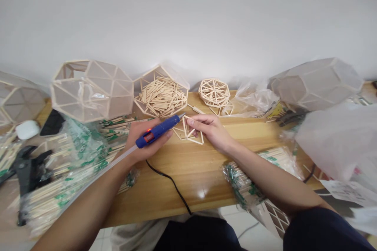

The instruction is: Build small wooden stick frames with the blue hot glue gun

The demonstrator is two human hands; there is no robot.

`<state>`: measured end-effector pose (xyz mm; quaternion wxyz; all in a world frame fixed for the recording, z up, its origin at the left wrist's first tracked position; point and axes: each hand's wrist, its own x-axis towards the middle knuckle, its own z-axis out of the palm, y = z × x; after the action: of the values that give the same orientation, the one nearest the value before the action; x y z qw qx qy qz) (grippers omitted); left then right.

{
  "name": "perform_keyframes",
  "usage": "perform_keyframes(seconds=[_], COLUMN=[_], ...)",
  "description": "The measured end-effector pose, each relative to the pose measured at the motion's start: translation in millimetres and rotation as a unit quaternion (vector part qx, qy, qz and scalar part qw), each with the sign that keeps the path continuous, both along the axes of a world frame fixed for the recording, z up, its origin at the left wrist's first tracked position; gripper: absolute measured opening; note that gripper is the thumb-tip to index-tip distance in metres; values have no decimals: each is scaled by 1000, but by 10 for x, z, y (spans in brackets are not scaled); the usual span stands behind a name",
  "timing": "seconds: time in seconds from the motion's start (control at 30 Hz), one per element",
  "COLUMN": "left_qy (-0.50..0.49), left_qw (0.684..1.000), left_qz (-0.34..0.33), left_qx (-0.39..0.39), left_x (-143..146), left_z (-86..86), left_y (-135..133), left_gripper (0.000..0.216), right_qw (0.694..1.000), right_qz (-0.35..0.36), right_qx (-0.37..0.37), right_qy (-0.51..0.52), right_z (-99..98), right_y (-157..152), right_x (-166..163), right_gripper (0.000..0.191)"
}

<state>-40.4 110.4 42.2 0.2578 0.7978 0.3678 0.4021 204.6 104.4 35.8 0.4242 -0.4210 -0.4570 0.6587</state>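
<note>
My left hand is wrapped round a blue hot glue gun with a small lit red light and a long pale glue stick trailing from its back. The gun's nozzle points right, close to a small frame of joined wooden sticks. That frame is pinched in the fingers of my right hand. Its triangular sides show below and left of my fingertips. Whether the nozzle touches the wood, I cannot tell. Behind, a paper-covered stick frame holds a heap of short cut sticks.
Papered polyhedron frames line the wall, with another at right. A small bare stick lattice stands behind my right hand. Wrapped stick bundles lie on both sides. Black pliers lie far left. A black cord crosses the table.
</note>
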Motion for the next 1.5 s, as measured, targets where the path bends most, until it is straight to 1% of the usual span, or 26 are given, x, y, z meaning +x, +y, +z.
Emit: perform_keyframes(seconds=[0.23,0.53,0.67,1.1,1.33,1.5], left_qy=[10,20,24,22,26,19], left_qw=[1000,999,999,1000,999,1000], left_qz=[-13,16,9,5,9,9], left_qx=[14,19,24,20,20,2], left_x=[-1,11,10,1,-2,-7], left_z=[7,10,28,22,11,2], left_y=[20,-1,4,6,4,-10], left_gripper=[35,38,38,37,36,35], right_qw=[1000,1000,1000,1000,999,999], right_qz=[1,7,6,6,5,3], right_qx=[1,20,26,27,33,40], right_qy=[0,-5,-4,-1,5,-3], right_z=[4,25,19,2,-13,-20], right_y=[0,-5,-4,-3,0,-1], right_x=[5,3,8,2,5,10], right_gripper=[33,35,33,36,32,34])
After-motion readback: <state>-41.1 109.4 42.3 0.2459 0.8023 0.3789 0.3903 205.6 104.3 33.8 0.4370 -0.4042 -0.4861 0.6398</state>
